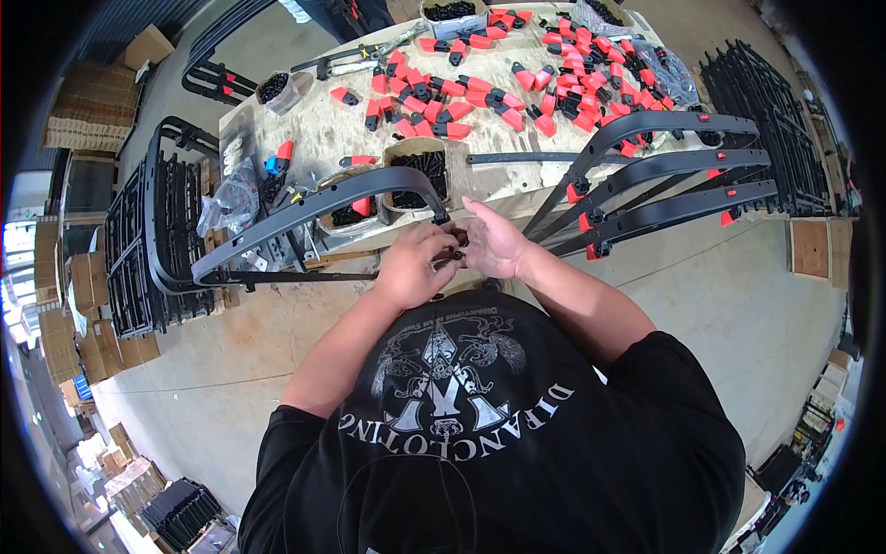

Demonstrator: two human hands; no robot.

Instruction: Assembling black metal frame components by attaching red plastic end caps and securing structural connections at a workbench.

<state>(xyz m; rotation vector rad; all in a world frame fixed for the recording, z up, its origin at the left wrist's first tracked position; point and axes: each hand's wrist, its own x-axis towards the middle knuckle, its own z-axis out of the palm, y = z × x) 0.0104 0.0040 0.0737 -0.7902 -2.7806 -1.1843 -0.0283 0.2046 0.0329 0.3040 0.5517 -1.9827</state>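
My left hand is closed, its fingers bent and pinched at several small dark pieces too small to identify. My right hand meets it from the other side, palm turned up and thumb held away. The dark pieces lie at its fingers, which are partly hidden. Just beyond the hands is the end of a black curved tubular frame, which reaches from the bench edge out to the left. A cardboard box of black fasteners stands right behind this end, and a second box of black parts sits under the frame.
Red-and-black brackets are scattered over the wooden bench. Three similar black frames with red fittings project at the right. Stacked black frames stand on the left. A flat black bar lies near the bench edge. Another person stands across the bench.
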